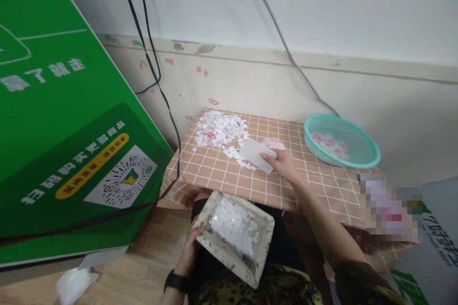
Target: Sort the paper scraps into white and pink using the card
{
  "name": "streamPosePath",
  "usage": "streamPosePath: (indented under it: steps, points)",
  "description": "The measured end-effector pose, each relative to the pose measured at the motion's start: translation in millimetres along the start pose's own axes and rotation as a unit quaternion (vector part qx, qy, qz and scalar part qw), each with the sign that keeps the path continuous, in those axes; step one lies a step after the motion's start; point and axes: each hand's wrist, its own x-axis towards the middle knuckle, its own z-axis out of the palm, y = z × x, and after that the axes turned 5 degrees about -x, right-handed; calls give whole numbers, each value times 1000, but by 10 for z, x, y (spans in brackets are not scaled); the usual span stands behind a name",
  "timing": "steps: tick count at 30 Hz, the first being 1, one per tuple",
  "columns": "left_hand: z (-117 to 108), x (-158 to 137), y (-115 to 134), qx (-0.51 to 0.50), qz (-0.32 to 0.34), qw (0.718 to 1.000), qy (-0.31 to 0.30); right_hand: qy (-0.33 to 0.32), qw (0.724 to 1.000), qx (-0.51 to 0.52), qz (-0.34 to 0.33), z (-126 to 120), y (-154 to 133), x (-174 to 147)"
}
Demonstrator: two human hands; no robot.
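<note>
My left hand [193,243] grips the left rim of a patterned, rectangular tray [263,233], held tilted over my lap just below the table's front edge. Small white paper-like pieces [232,221] lie inside it. In my right hand [279,162] is a flat white card [255,155], pinched by its right end above the tabletop. Loose white pieces lie along the card's left and front side. Further left is a larger heap of white and pink pieces [218,128]. Behind the card a small pink-white pile [272,143] is partly hidden.
A checked brown cloth covers the table [214,171]. At its right back stands a turquoise basket [343,126] with pink and white pieces. A large green sign [71,105] and black cables [168,105] stand left. The wall [322,9] closes the back.
</note>
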Motion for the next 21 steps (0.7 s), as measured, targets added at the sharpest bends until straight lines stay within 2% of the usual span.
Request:
streamPosePath:
  steps: [2, 4, 11, 16, 21]
  points:
    - [-13, 8, -8, 4, 9, 1000, 4, 45, 999, 3, 16, -16, 5, 25]
    - [-16, 7, -10, 1, 6, 1000, 10, 56, 998, 17, 30, -28, -7, 35]
    - [15, -11, -2, -15, -9, 999, 29, 13, 999, 42, 14, 33, -69, 58]
    - [8, -14, 8, -18, -5, 1000, 3, -67, 997, 39, 15, -69, -21, 125]
    - [25, -32, 35, -10, -18, 1000, -16, -26, 999, 24, -40, -200, -17, 196]
